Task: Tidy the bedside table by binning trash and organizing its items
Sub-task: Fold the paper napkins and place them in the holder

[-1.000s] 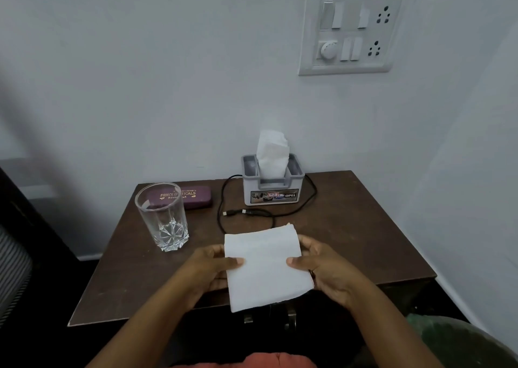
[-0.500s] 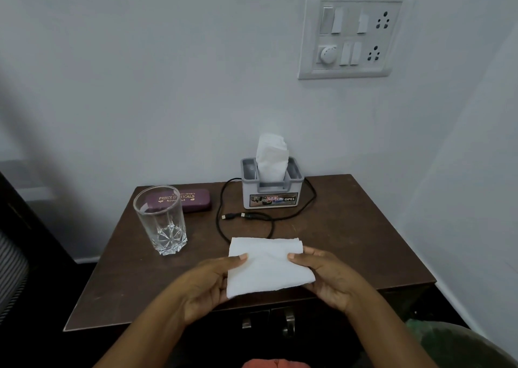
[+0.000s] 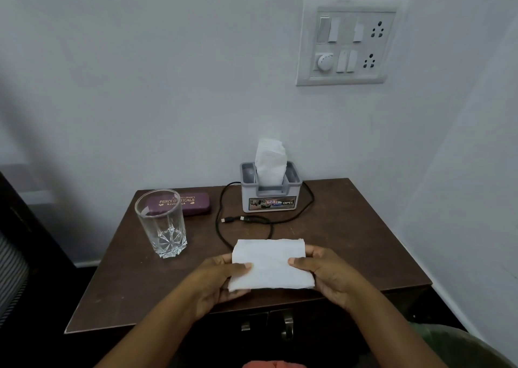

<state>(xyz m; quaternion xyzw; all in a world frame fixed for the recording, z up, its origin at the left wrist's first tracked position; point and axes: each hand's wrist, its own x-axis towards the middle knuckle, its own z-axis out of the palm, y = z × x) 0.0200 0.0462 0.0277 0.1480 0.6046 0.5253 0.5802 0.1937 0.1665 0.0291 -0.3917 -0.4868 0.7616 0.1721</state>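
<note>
Both hands pinch one white tissue point(image 3: 270, 264) over the front of the brown surface point(image 3: 364, 244). The left hand point(image 3: 215, 280) has its thumb on top of the tissue's left edge and its fingers beneath; the right hand point(image 3: 328, 275) grips the right edge the same way. The tissue appears to be folded into a flat rectangle, held just in front of the tissue holder point(image 3: 270, 196), with a loop of black cable point(image 3: 224, 227) lying between them.

The step in hand looks like folding the tissue neatly. To do it well, the person would keep the edges lined up, press the crease flat with both thumbs, and keep the paper taut without tearing it. If it goes to the holder, it must pass over the cable without snagging its loose plug ends.

Left of the holder stand an empty drinking glass point(image 3: 162, 224) and, behind it by the wall, a maroon spectacle case point(image 3: 193, 203). The glass is near the left hand, so wide elbow moves risk tipping it.
</note>
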